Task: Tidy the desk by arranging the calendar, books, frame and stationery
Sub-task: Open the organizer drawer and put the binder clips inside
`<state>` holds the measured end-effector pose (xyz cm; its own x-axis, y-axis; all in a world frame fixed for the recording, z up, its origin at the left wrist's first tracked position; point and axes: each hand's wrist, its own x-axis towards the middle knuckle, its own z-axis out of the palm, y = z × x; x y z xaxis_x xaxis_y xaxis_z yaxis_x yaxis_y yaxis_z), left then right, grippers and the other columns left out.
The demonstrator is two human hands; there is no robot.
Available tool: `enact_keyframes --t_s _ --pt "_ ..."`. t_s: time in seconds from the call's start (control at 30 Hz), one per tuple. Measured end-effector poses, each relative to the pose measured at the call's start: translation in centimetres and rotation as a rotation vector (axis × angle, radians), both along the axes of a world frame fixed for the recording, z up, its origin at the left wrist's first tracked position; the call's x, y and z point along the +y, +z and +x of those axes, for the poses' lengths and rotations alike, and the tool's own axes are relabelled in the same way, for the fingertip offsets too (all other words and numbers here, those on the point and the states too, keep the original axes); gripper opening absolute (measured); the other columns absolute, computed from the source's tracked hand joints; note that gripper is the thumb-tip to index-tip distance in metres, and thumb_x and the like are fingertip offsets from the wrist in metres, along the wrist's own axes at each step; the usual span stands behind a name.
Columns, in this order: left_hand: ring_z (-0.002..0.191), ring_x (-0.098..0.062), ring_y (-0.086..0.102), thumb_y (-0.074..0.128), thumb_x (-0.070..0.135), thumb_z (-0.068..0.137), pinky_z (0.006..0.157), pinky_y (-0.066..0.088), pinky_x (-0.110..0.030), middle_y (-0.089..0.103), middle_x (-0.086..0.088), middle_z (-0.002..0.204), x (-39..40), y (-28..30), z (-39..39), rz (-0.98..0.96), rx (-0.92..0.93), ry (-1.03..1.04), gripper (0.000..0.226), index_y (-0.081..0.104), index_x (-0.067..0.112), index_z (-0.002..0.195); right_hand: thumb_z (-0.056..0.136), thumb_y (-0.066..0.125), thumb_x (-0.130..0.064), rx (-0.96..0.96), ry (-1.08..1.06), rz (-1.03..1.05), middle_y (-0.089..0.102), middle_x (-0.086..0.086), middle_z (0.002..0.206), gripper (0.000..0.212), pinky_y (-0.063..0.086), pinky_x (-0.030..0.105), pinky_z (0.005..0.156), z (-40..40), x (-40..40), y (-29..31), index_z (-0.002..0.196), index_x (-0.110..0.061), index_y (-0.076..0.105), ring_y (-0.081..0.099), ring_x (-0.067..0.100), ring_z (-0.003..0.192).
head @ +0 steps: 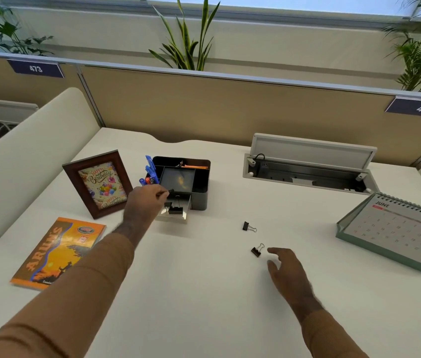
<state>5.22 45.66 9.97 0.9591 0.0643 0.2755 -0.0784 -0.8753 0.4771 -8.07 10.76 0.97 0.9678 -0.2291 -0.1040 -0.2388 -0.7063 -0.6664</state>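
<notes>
A big white desk fills the view. A tan wall stands at its far edge, with green plants behind it.

At the far right of the desk a long grey box is sunk into the top, and its lid is tipped up. What is inside is dark and hard to make out.

A calendar stands on the right and shows June; its right side is cut off by the edge of the view. An orange book lies flat on the near left, partly hidden by the left sleeve. Just behind it a brown picture frame leans back, with a birthday card inside.

The left hand reaches far out from a brown sleeve — its finger and thumb pinch a small black clip over the little drawer. The right hand hangs low over the desk with its fingers spread and holds nothing.

A black pen box sits in the middle, right of the frame. Blue pens stick up in its left part, and something orange lies at the back. The drawer is pulled out at the front, with black clips in it.

Two more clips lie loose on the desk — one just beside the right fingers, the other a bit farther away.
</notes>
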Motion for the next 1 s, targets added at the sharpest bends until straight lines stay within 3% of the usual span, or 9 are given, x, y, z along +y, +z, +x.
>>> enact_keyframes --t_s 0.13,0.27,0.43,0.57,0.67,0.87,1.0 --pt "0.08 -0.024 0.066 0.057 0.027 0.093 0.07 0.052 -0.036 0.073 -0.004 0.089 0.8 -1.7 1.1 0.239 0.036 -0.054 0.021 0.074 0.014 0.094 0.095 0.05 -0.02 0.06 0.229 -0.268 0.036 -0.009 0.152 0.051 0.028 0.023 0.112 0.9 1.0 -0.7 0.145 -0.028 0.04 0.033 0.013 0.14" --pt "0.08 -0.027 0.064 0.054 0.026 0.094 0.066 0.047 -0.035 0.07 -0.006 0.088 0.5 -3.2 1.3 0.332 0.071 -0.08 0.02 0.071 0.015 0.092 0.099 0.043 -0.021 0.085 0.297 -0.383 0.029 -0.012 0.157 0.05 0.032 0.027 0.113 1.6 1.5 -1.1 0.147 -0.029 0.035 0.024 0.011 0.145" --pt "0.078 -0.023 0.062 0.051 0.024 0.095 0.063 0.041 -0.032 0.067 -0.004 0.086 0.1 -4.3 1.5 0.381 0.103 -0.142 0.021 0.07 0.015 0.088 0.096 0.048 -0.02 0.065 0.272 -0.389 0.046 -0.009 0.146 0.043 0.041 0.029 0.105 1.5 1.6 -1.7 0.139 -0.025 0.049 0.041 0.013 0.134" --pt "0.075 -0.02 0.06 0.053 0.024 0.094 0.057 0.033 -0.027 0.065 -0.001 0.083 -0.1 -4.5 1.6 0.435 0.141 -0.159 0.018 0.068 0.017 0.087 0.095 0.05 -0.026 0.062 0.24 -0.417 0.055 -0.01 0.125 0.028 0.05 0.03 0.085 1.5 1.4 -1.6 0.122 -0.026 0.056 0.051 0.015 0.112" --pt "0.075 -0.021 0.059 0.053 0.022 0.094 0.057 0.04 -0.03 0.063 -0.003 0.084 -0.3 -4.3 1.9 0.459 0.19 -0.175 0.018 0.068 0.015 0.089 0.096 0.05 -0.03 0.058 0.233 -0.458 0.056 -0.009 0.114 0.018 0.051 0.032 0.076 1.5 1.4 -1.4 0.112 -0.026 0.057 0.052 0.016 0.103" --pt "0.078 -0.017 0.053 0.054 0.011 0.092 0.066 0.04 -0.026 0.062 -0.005 0.094 -1.1 -4.0 2.7 0.597 0.332 -0.216 0.016 0.067 0.013 0.099 0.097 0.045 -0.021 0.025 0.269 -0.485 0.058 -0.007 0.11 0.019 0.051 0.032 0.073 1.4 1.3 -1.7 0.109 -0.023 0.06 0.053 0.016 0.099" --pt "0.086 -0.02 0.059 0.054 0.01 0.091 0.068 0.042 -0.027 0.064 -0.006 0.098 -1.4 -3.4 2.9 0.612 0.372 -0.223 0.018 0.068 0.012 0.103 0.092 0.044 -0.01 0.032 0.252 -0.479 0.056 -0.005 0.105 0.027 0.05 0.031 0.074 1.2 1.0 -2.0 0.108 -0.022 0.061 0.053 0.015 0.098"
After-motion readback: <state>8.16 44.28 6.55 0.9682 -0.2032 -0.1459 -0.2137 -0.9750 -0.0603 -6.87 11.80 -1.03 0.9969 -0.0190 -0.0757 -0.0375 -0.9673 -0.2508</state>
